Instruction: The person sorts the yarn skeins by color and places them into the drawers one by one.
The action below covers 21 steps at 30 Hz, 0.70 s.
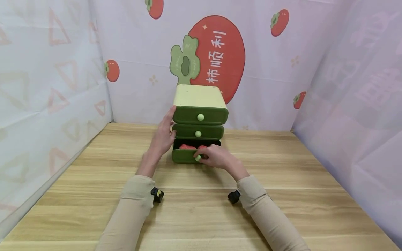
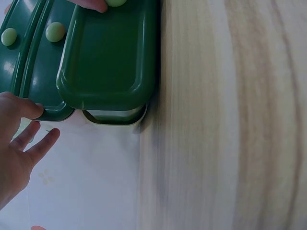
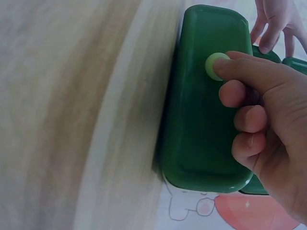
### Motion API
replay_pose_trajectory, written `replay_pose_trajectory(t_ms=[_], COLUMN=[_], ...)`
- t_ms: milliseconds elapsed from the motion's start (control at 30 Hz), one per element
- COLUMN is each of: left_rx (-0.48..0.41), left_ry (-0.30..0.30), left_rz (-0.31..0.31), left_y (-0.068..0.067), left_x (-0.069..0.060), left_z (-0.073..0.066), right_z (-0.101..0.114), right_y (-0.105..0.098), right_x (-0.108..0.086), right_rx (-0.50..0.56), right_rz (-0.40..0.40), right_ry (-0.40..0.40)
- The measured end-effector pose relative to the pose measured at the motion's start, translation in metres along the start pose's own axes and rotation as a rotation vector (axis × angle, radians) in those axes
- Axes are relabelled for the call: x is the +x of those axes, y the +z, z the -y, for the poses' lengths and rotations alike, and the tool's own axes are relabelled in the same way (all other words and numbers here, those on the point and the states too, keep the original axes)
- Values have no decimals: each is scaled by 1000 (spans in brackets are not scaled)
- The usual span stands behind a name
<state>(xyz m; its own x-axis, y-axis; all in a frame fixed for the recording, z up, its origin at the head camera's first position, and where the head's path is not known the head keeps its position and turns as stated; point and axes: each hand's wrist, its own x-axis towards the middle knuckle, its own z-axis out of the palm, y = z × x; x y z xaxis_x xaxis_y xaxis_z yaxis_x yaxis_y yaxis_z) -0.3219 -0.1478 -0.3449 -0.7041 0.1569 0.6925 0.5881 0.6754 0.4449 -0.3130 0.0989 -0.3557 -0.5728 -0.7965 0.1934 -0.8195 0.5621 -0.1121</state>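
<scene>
A small cabinet [image 1: 201,96] with a cream top and three dark green drawers stands at the back of the table. Its bottom drawer [image 1: 183,156] is pulled out, with red items [image 1: 187,146] partly visible inside; their kind is unclear. My right hand [image 1: 216,156] pinches the pale green round knob [image 3: 217,66] of that drawer between thumb and forefinger. My left hand [image 1: 162,136] rests with fairly straight fingers against the cabinet's left side, its thumb by the edge of the middle drawer [image 1: 185,131]. The top drawer [image 1: 185,115] and middle drawer are closed.
The wooden table [image 1: 194,216] extends on both sides of the cabinet and in front of it. Behind stands a white backdrop [image 1: 135,42] printed with persimmons, and pale sheets hang at left and right. Each wrist carries a small black camera [image 1: 157,195].
</scene>
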Motion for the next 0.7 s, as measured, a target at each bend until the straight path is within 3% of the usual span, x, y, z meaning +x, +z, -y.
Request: replay_pose_trajectory(t_ms=[400,700], left_rx=[-7,-1], left_ry=[-22,11], left_rz=[3,-10], left_y=[-2,-1], left_x=[-3,0], left_z=[2,0], right_z=[1,1], right_y=[6,2], right_x=[3,8], right_rx=[-93,-119], right_rz=[-69,-70], right_ry=[42,66])
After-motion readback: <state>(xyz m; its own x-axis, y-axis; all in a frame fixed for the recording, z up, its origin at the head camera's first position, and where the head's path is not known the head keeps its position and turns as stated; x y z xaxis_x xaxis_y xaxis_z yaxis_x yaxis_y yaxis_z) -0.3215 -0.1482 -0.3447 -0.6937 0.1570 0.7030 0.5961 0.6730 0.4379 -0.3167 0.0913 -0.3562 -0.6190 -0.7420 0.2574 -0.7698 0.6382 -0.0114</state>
